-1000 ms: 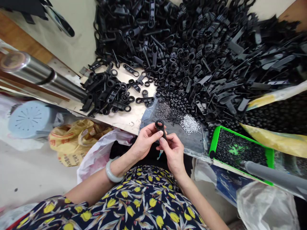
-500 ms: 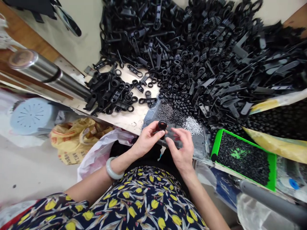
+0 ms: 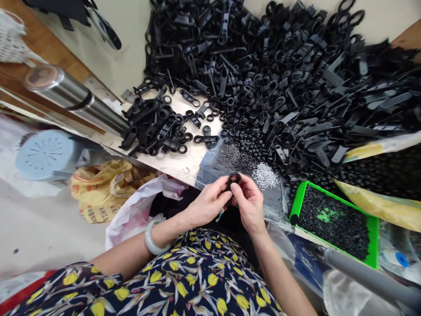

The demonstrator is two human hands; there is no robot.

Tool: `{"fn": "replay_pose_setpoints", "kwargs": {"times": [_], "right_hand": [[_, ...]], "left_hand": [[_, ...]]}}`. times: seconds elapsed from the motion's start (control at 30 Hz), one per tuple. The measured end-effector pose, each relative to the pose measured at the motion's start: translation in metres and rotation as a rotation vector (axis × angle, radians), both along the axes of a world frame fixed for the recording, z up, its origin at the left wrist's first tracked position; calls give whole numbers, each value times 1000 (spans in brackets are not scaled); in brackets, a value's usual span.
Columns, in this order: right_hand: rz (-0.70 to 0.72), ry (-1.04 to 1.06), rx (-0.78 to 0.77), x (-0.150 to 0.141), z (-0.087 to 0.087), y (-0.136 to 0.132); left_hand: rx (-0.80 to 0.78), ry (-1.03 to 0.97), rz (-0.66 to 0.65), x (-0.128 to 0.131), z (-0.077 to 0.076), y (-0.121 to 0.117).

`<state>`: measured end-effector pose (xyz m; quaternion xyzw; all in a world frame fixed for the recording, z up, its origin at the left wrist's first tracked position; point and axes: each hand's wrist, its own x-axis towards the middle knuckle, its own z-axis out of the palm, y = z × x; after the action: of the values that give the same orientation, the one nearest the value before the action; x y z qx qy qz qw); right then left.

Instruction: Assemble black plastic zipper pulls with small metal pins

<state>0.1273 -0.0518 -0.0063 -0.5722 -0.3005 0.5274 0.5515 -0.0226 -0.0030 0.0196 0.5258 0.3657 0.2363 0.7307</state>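
Observation:
Both hands meet at the table's front edge around one black plastic part with a ring-shaped end (image 3: 234, 177). My left hand (image 3: 210, 199) grips it from the left with thumb and fingers. From the right, my right hand (image 3: 248, 199) closes on the same part, its thumb pressed just below the ring. The part's lower portion is hidden by my fingers. Just beyond lie a heap of silver pins (image 3: 265, 175), a patch of small dark metal pieces (image 3: 228, 156) and small round black pieces (image 3: 251, 142).
A large pile of black plastic parts (image 3: 263, 74) covers the back. Handle-like black pieces (image 3: 161, 127) are heaped at left beside a steel flask (image 3: 75, 98). On the right sits a green tray (image 3: 297, 202) of tiny black pieces. Bags (image 3: 98, 193) hang below the table's left edge.
My right hand has come in from the right and now grips the ring-ended part, which only my left hand held before. The part has shifted slightly right in view.

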Motion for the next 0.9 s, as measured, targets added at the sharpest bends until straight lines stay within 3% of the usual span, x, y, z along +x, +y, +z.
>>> {"fn": "replay_pose_setpoints", "kwargs": {"times": [0.17,0.4,0.7,0.9], "right_hand": [[114,114,-10,-1,0,0],[22,57,23,-13,-4,2],[83,-27,78,-6,6,4],[255,-51,62,5,1,1]], "left_hand": [[161,111,3,-4,-4,-2],[301,127,70,-7,-14,-5],[259,63,-10,-9,-19,3],[188,2,-167,-13,-18,13]]}}
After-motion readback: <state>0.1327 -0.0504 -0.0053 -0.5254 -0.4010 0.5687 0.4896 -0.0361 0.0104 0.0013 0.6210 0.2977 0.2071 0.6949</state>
